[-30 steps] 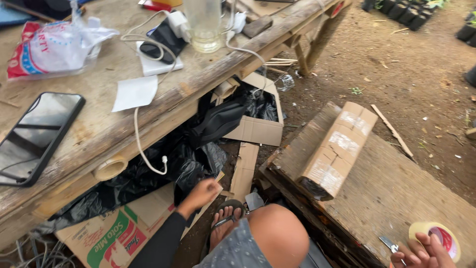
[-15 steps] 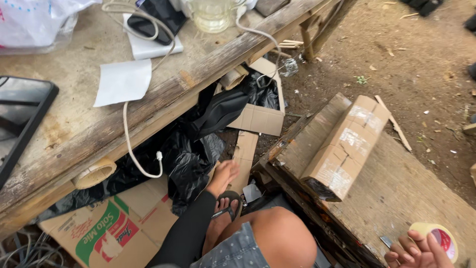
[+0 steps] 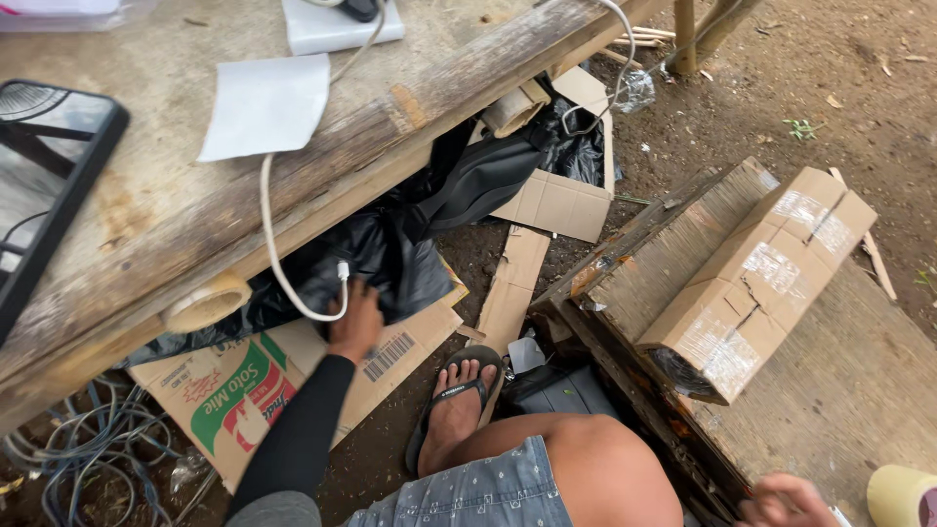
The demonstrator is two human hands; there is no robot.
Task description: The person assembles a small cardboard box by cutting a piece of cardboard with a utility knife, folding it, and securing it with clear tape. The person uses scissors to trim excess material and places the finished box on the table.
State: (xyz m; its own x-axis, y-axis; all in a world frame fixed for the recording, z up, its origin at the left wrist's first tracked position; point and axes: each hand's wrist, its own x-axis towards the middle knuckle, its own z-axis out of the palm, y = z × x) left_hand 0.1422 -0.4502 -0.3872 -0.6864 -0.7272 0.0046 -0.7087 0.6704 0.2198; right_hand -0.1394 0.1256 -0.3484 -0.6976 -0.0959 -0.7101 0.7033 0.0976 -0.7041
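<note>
My left hand (image 3: 356, 317), in a long black sleeve, reaches under the wooden table (image 3: 146, 234). It lies against a black plastic bag (image 3: 400, 259), just below the hanging plug end of a white cable (image 3: 276, 249). Its fingertips are hidden against the bag. Only the knuckles of my right hand (image 3: 786, 503) show at the bottom edge, on a wooden platform (image 3: 859, 390) beside a pale roll of tape (image 3: 903, 496). A brown cardboard box (image 3: 761, 278), sealed with clear tape, lies on that platform.
A printed flattened carton (image 3: 234, 390) lies under the bag, with loose cardboard strips (image 3: 517, 283) on the dirt. My sandalled foot (image 3: 454, 400) and bare knee are in front. On the table are a black phone (image 3: 44, 185) and white paper (image 3: 265, 105). A tape roll (image 3: 207, 303) sits under its edge, with tangled cables (image 3: 88, 449) below.
My left hand has moved from beside my foot up and left to the black bag under the table. The view has tilted down and closer.
</note>
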